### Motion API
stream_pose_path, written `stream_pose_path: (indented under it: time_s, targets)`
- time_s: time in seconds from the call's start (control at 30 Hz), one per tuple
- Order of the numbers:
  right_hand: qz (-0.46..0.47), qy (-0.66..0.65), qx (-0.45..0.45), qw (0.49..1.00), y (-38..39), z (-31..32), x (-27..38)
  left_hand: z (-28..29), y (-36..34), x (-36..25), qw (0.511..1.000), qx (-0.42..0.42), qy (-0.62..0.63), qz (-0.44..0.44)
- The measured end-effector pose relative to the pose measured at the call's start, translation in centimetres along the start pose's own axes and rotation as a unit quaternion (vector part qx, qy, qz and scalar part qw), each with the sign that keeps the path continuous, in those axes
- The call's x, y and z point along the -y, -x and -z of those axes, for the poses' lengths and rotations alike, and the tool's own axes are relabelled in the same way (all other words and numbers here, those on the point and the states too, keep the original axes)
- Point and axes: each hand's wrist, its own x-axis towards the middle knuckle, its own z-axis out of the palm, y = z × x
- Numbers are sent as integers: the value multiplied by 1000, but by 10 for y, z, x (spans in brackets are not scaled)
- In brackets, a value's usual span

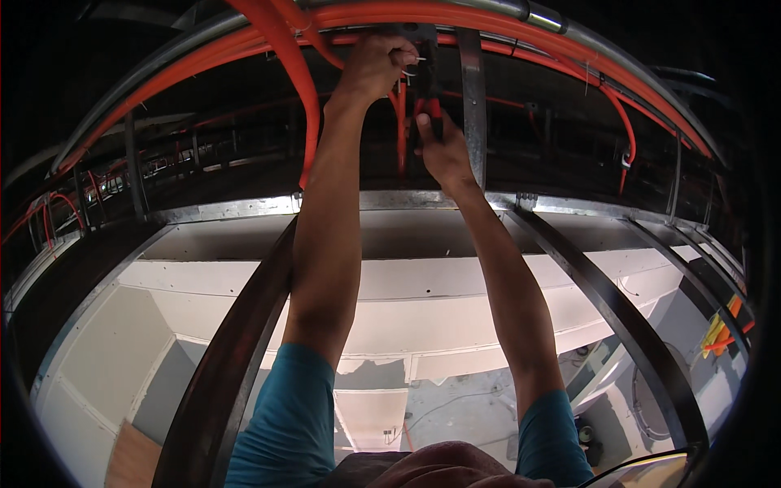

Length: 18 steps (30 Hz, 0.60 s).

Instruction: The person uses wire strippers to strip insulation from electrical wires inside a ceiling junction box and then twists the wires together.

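Note:
Overhead, my left hand is closed with the fingertips pinched around a thin white wire, beside a dark bracket or box under the orange conduits. Just below and to the right, my right hand is closed on the red handle of a tool, whose dark upper end reaches up beside my left fingers; its exact shape is hard to make out. An orange conduit hangs down left of my left forearm, and a vertical metal strut stands right of the tool.
A metal channel crosses below my hands, with dark studs running from it on both sides of my forearms. Beneath are pale boards and a grey floor with a cable. Orange and yellow items sit at the right.

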Motion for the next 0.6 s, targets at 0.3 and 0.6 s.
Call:
stream_pose_path:
  time_s: [0.3, 0.6]
  targets:
    - [14, -5, 11, 1000, 1, -4, -2, -8, 9, 16, 989, -65, 124, -45]
    - [37, 70, -21, 997, 9, -3, -6, -34, 48, -1, 939, -335, -16, -79]
